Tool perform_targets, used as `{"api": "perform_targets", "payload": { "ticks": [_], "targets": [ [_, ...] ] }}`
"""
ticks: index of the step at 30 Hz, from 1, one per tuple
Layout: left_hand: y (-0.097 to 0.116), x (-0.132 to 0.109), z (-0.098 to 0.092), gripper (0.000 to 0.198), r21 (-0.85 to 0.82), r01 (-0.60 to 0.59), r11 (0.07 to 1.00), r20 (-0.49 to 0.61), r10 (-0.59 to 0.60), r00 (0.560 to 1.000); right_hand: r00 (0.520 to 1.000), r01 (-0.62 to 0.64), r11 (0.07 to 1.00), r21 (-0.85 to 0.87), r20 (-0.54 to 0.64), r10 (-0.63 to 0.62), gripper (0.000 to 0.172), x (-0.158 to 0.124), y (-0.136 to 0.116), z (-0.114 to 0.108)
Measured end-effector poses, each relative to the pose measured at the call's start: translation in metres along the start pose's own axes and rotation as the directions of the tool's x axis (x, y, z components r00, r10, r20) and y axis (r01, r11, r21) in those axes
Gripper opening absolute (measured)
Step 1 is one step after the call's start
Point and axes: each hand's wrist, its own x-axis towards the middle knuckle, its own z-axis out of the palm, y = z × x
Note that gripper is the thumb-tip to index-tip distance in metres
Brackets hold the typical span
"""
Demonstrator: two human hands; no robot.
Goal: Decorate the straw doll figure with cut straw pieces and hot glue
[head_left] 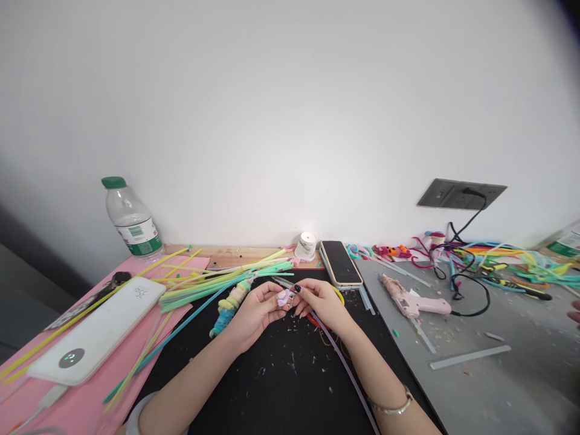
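Over the black mat (272, 386), my two hands meet at a small coiled piece of lilac pipe cleaner (284, 297). My left hand (258, 311) has it pinched between thumb and fingertips. From the other side, my right hand (324, 305) closes its fingers on the lilac pipe cleaner, whose long tail (347, 365) runs from under that hand towards the bottom edge. Just left of my left hand lies a bundle of wound pipe cleaners (231, 307) in yellow and blue. Behind the hands, a metal tool (281, 281) is partly hidden.
Loose pipe cleaners (226, 281), a white power bank (99, 329) and a bottle (133, 220) are on the left. A phone (341, 263) stands behind my right hand. Rightward are a pink glue gun (414, 301), its cord (480, 311), glue sticks (470, 357) and another person's fingers (574, 311).
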Motion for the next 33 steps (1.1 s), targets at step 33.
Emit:
{"api": "perform_targets", "payload": {
  "ticks": [33],
  "targets": [
    [0.013,0.001,-0.009,0.02,-0.243,-0.014,0.97,0.019,0.019,1.0,0.979,0.204,0.978,0.054,0.004,-0.204,0.03,-0.011,-0.023,0.0]
  ]
}}
